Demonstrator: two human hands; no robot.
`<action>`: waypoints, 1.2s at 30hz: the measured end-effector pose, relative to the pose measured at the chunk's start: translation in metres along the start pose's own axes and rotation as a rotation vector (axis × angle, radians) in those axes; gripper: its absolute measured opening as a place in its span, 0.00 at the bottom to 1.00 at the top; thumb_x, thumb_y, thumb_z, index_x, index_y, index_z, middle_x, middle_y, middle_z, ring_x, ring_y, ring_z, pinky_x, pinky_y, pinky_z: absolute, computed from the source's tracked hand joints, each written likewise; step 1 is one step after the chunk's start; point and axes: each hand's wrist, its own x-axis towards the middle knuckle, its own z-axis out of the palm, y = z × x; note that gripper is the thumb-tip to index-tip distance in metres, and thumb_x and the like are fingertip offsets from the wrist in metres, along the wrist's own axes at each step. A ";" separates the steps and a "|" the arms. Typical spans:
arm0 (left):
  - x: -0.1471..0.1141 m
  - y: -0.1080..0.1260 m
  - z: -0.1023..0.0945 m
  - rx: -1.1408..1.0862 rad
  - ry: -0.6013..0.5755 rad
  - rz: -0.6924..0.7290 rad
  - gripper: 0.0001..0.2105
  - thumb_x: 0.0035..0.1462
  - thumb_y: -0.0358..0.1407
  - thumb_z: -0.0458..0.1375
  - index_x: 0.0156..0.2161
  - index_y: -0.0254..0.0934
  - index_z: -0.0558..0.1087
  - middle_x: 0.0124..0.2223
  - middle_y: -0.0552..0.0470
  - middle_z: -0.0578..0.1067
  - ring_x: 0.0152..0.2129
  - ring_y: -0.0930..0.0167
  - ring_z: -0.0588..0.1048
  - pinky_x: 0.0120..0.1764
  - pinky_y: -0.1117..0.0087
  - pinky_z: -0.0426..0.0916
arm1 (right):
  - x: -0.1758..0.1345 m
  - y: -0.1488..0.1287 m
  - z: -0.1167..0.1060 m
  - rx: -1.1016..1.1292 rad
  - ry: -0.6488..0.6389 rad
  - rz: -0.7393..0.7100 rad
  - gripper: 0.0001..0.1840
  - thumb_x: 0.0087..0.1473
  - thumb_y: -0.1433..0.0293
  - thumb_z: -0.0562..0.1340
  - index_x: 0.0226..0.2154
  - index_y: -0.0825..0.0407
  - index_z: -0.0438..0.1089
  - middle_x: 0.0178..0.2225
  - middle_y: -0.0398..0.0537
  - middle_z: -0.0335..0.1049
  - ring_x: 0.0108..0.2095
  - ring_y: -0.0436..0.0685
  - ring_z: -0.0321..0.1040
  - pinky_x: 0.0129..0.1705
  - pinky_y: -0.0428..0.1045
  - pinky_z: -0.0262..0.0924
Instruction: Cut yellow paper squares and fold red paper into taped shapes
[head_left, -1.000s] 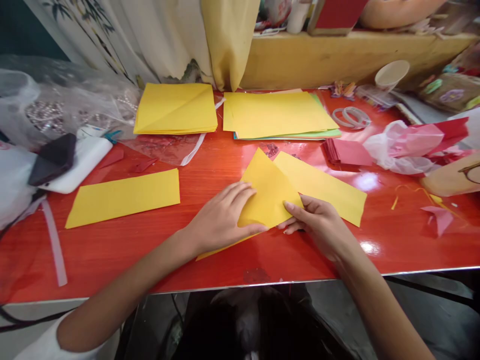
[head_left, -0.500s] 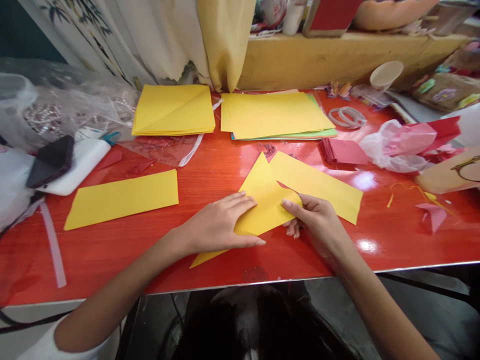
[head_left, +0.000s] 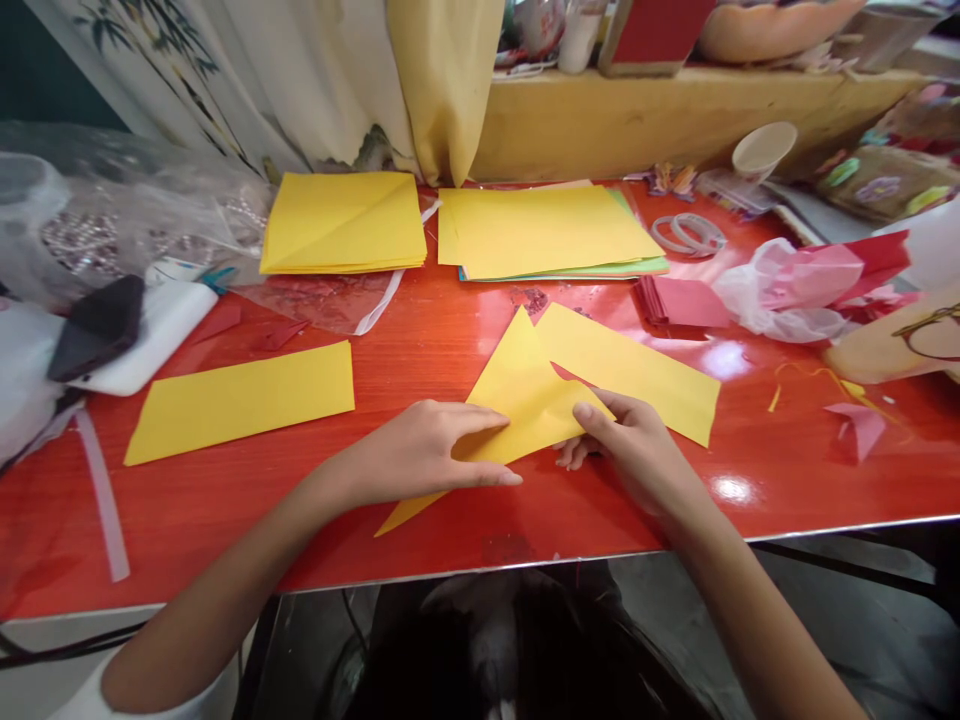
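A folded sheet of yellow paper [head_left: 517, 370] lies at an angle near the table's front, one pointed corner upward and another toward the lower left. My right hand [head_left: 626, 435] pinches its right corner between thumb and fingers, and the paper bends up there. My left hand [head_left: 431, 450] rests over the paper's left part, thumb and fingers apart. Behind the right hand lies a yellow paper strip [head_left: 637, 365], partly under the folded sheet. A second yellow strip [head_left: 244, 400] lies flat to the left.
A yellow paper stack [head_left: 345, 225] and a stack of coloured sheets [head_left: 547, 232] lie at the back. A dark phone [head_left: 97, 328], clear plastic bags, red folded paper [head_left: 682, 303], tape rings [head_left: 688, 235] and a paper cup [head_left: 765, 152] stand around on the red table [head_left: 300, 545].
My left hand's fingers have lifted and spread from the thumb, sliding slightly left. My right hand has raised the pinched corner a little, still holding it.
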 end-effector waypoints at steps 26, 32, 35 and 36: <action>0.014 0.000 0.029 -0.117 0.158 0.138 0.17 0.56 0.50 0.53 0.37 0.37 0.70 0.29 0.58 0.69 0.26 0.75 0.68 0.30 0.77 0.61 | -0.002 0.006 0.005 -0.297 -0.136 -0.129 0.37 0.48 0.61 0.66 0.59 0.41 0.53 0.35 0.42 0.58 0.28 0.48 0.61 0.26 0.45 0.62; 0.016 -0.001 0.030 -0.234 0.143 0.107 0.15 0.56 0.48 0.54 0.39 0.39 0.70 0.32 0.58 0.72 0.29 0.75 0.70 0.32 0.77 0.62 | -0.001 0.006 0.005 -0.312 -0.164 -0.122 0.39 0.49 0.58 0.65 0.60 0.42 0.52 0.35 0.42 0.58 0.29 0.49 0.61 0.28 0.46 0.61; 0.016 -0.001 0.028 -0.312 0.132 0.094 0.12 0.57 0.44 0.55 0.42 0.40 0.70 0.36 0.57 0.75 0.32 0.74 0.71 0.34 0.77 0.63 | -0.001 0.006 0.004 -0.303 -0.178 -0.125 0.41 0.47 0.58 0.66 0.61 0.42 0.51 0.35 0.43 0.59 0.29 0.50 0.62 0.29 0.47 0.61; 0.015 0.000 0.027 -0.330 0.128 0.090 0.11 0.57 0.43 0.55 0.41 0.39 0.71 0.35 0.57 0.75 0.32 0.74 0.71 0.34 0.77 0.62 | -0.002 0.005 0.004 -0.305 -0.178 -0.130 0.42 0.46 0.57 0.66 0.61 0.42 0.51 0.36 0.44 0.60 0.30 0.50 0.63 0.30 0.47 0.62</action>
